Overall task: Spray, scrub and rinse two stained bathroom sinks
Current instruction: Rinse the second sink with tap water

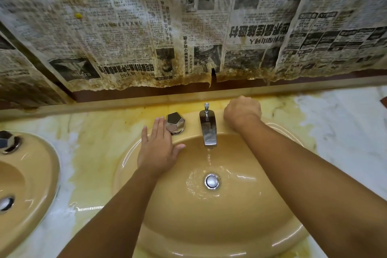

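Well, far left: second sink, tan like the other, only partly in view, with a chrome knob on its far rim and a drain in the bowl.
Worktop: pale marble, stained yellow between the two basins and around the middle one; whiter at far right.
Left hand: flat and spread, palm down on the left rim of the middle basin, fingertips just beside the faceted tap knob, holding nothing.
Main sink: oval, tan, glossy, centre of the scene; water pools and ripples around the chrome drain plug.
Faucet: chrome spout on the far rim, a thin stream of water falling into the bowl.
Right hand: curled closed on the far rim just right of the spout; whatever sits under it is hidden, so I cannot tell what it grips.
Far wall: old newspaper, brown-stained and ragged along its lower edge.
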A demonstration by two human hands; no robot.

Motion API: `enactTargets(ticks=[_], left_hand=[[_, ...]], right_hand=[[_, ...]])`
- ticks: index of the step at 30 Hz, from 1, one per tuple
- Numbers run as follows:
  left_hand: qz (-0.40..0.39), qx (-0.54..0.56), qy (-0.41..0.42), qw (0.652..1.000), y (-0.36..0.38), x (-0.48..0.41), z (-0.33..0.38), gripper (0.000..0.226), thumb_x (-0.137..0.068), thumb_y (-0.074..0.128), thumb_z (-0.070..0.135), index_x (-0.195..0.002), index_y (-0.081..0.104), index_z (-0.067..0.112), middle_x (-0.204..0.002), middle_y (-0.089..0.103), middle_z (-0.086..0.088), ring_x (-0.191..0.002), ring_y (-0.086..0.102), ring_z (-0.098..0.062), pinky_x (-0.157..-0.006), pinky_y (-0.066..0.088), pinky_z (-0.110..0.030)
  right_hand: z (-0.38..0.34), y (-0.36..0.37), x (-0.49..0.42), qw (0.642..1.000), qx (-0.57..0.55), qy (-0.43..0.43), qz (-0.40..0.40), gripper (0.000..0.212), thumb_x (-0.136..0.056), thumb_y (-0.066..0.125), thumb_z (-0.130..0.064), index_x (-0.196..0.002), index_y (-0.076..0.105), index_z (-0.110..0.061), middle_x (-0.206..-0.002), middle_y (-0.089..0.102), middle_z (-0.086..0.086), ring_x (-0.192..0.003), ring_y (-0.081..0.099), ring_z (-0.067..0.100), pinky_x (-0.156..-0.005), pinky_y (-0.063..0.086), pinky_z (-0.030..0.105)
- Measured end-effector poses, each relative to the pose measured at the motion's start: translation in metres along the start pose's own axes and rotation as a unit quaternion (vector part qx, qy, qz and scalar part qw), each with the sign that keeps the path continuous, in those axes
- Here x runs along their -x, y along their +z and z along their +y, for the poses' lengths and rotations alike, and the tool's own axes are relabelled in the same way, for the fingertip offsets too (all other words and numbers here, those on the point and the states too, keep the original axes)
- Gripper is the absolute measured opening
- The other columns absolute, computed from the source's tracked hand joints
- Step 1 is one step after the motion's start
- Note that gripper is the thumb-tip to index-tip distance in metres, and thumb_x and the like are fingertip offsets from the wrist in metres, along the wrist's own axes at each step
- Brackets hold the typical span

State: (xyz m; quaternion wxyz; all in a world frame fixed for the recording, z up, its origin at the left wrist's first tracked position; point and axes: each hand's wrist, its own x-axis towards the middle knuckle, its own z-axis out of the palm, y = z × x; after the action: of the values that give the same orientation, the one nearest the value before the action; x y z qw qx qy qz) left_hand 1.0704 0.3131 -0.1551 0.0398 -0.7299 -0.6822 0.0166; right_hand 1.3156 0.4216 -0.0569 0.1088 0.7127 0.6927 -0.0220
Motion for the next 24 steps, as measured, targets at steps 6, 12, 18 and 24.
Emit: enactTargets(ticks=[6, 12, 18, 24], left_hand=[[-0.033, -0.001, -0.008, 0.999, -0.009, 0.001, 0.0, 0.09, -0.1, 0.015, 0.072, -0.151, 0.044, 0.003, -0.17, 0.013, -0.015, -0.159, 0.006, -0.029, -0.123, 0.011, -0.06], [-0.074, 0.088, -0.014, 0.993, -0.02, 0.027, 0.005, 0.076, -0.107, 0.033, 0.052, -0.163, 0.011, 0.005, -0.172, 0.006, -0.013, -0.159, 0.0, -0.027, -0.128, 0.005, -0.047], [-0.044, 0.24, -0.03, 0.969, -0.039, 0.096, 0.015, 0.061, -0.108, 0.043, 0.032, -0.161, 0.024, 0.007, -0.168, 0.023, -0.012, -0.157, 0.014, -0.027, -0.124, 0.011, -0.033], [-0.017, 0.393, -0.101, 0.914, -0.067, 0.163, 0.025, 0.052, -0.108, 0.048, 0.026, -0.158, 0.037, 0.014, -0.162, 0.04, -0.006, -0.15, 0.034, -0.022, -0.119, 0.023, -0.028]], right_hand=[[0.012, 0.039, 0.05, 0.989, -0.133, -0.001, 0.062, 0.059, -0.106, 0.041, -0.045, -0.154, 0.029, -0.014, -0.149, 0.035, 0.025, -0.118, 0.054, 0.042, -0.085, 0.049, 0.044], [0.016, 0.067, 0.124, 0.957, -0.271, -0.079, 0.072, 0.065, -0.107, 0.044, -0.041, -0.162, 0.021, -0.016, -0.171, 0.0, 0.016, -0.149, 0.031, 0.035, -0.116, 0.035, 0.045], [0.001, 0.073, 0.195, 0.922, -0.376, -0.097, -0.005, 0.055, -0.107, 0.048, -0.034, -0.156, 0.04, -0.01, -0.158, 0.046, 0.01, -0.144, 0.043, 0.026, -0.113, 0.033, 0.032], [-0.022, 0.069, 0.255, 0.887, -0.44, -0.144, -0.001, 0.04, -0.105, 0.054, -0.027, -0.143, 0.059, -0.015, -0.143, 0.062, 0.0, -0.129, 0.057, 0.017, -0.106, 0.039, 0.023]])
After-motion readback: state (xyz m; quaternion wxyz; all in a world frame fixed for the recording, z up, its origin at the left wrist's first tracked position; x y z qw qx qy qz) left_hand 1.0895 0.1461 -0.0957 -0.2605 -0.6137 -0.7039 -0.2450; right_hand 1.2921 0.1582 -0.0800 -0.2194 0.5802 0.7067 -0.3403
